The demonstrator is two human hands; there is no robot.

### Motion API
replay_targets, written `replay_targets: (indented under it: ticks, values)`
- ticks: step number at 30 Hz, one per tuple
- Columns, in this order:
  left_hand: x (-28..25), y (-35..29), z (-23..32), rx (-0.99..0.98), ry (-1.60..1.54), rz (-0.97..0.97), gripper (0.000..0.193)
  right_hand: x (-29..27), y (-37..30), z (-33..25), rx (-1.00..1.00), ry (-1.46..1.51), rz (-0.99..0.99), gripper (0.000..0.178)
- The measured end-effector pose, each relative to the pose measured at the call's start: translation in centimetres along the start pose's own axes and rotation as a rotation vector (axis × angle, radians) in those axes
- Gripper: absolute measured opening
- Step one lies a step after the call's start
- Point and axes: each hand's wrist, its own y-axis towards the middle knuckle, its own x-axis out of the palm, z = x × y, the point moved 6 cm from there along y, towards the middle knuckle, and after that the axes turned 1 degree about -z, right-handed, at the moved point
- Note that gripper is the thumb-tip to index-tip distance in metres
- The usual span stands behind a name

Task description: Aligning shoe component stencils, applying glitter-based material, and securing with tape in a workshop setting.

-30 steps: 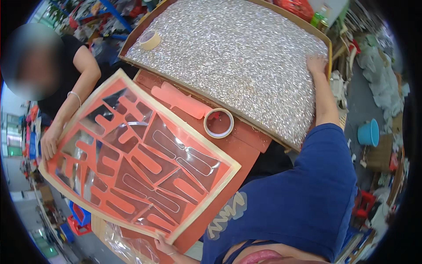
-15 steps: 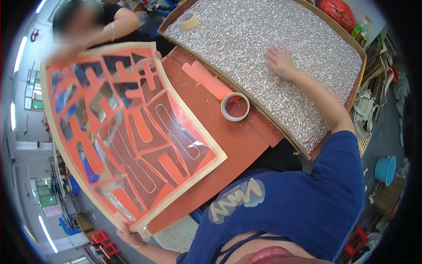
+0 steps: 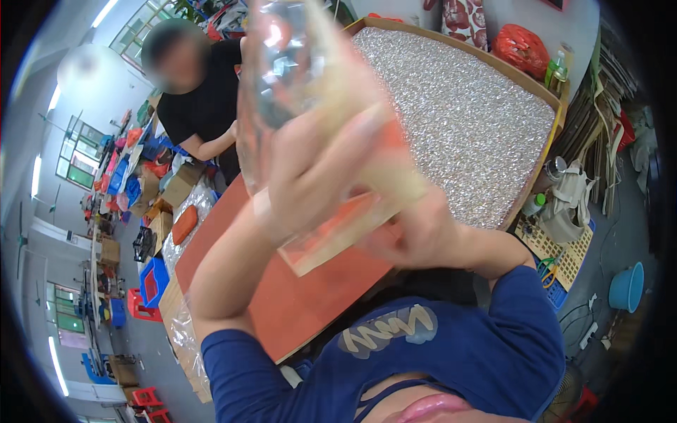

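A taped stencil sheet (image 3: 282,63), clear film and orange-red with a cream tape border, is raised in front of me, tilted and smeared by motion. My left hand (image 3: 310,166) is closed round its near side, fingers laid across the tape border. At the lower right part of the border, my right hand (image 3: 427,222) grips the sheet; its fingertips are blurred and partly hidden. Behind the sheet lies a large shallow tray (image 3: 562,113) filled with silvery glittering bits (image 3: 479,120). The red-brown board (image 3: 296,310) lies below my hands.
Across the board stands a person in a black shirt (image 3: 204,92), one forearm reaching toward the sheet. A red plastic bag (image 3: 520,46) and green bottle (image 3: 556,69) stand beyond the tray. At right are a yellow crate (image 3: 564,257) and blue bucket (image 3: 626,287).
The stencil sheet has moved up and right from the board's left side, now tilted before me. My right hand has left the glittering bits and grips the sheet. The other person has straightened up.
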Motion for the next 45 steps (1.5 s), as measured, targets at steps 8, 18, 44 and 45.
replay_targets:
  ticks: [8, 18, 44, 45]
  values:
    - [18.0, 4.0, -11.4, -0.065, 0.143, -0.407, 0.04, -13.1, -9.8, 25.4, 1.05, 0.46, 0.503, 0.023]
    - [21.9, -7.2, -27.0, -0.377, 0.776, -0.677, 0.077, -16.5, -17.6, 39.8, 1.18, -0.673, -0.048, 0.027]
    - [22.4, -7.0, -30.8, -0.408, 0.68, -0.47, 0.053, 0.4, -6.5, 26.3, 0.068, -0.515, -0.327, 0.022]
    - [22.1, -6.8, -30.2, -0.382, 0.716, -0.43, 0.053, -3.0, -7.6, 29.2, 0.216, -0.802, -0.375, 0.018]
